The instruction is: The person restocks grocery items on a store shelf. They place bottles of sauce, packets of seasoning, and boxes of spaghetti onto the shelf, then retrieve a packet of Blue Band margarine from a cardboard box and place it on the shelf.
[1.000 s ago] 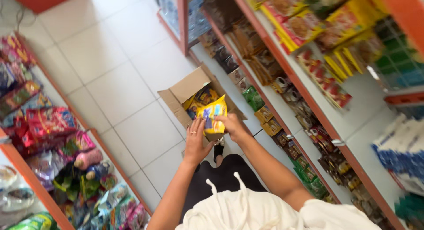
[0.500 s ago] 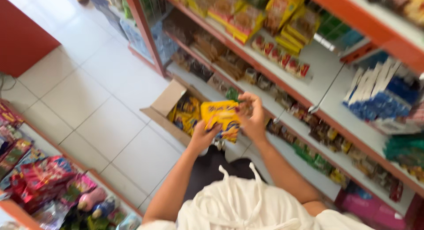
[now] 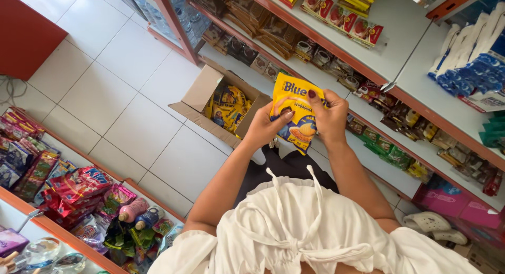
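Looking down, I see both hands gripping a yellow plastic snack packet with blue lettering and a biscuit picture (image 3: 294, 113), held up in front of the chest. The left hand (image 3: 261, 127) has its fingers clenched on the packet's left edge; the right hand (image 3: 330, 116) grasps the right edge, thumb across the front. Just beside the left hand, an open brown cardboard box (image 3: 197, 95) of similar yellow packets sits on the white tiled floor (image 3: 105, 95), against the red-edged store shelves (image 3: 400, 63).
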